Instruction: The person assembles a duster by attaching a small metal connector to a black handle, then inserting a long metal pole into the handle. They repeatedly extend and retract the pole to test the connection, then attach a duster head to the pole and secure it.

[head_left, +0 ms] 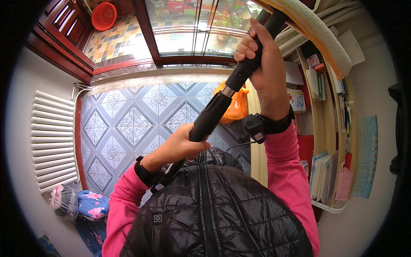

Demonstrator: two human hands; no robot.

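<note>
A thick black pole [209,116] slants across in front of my chest, from lower left to upper right. Bright metal shows at a joint partway along it, so it looks telescopic. My left hand [182,141] is wrapped round its lower section, below that joint. Higher up, my right hand [264,60] grips the upper section, fingers curled over the black surface. Black straps with small devices circle both wrists, the right one carrying a boxy black unit [254,128]. The pole's top runs to the picture's upper edge, near a cream, yellow-edged padded strip [312,30].
On the right stands a shelf [323,124] with books and papers. An orange plastic bag [234,105] lies on the patterned tile floor [141,111]. A white radiator [53,139] lines the left wall, bundles [92,204] beneath it. Ahead are glass doors [175,43] and a red basin [104,16].
</note>
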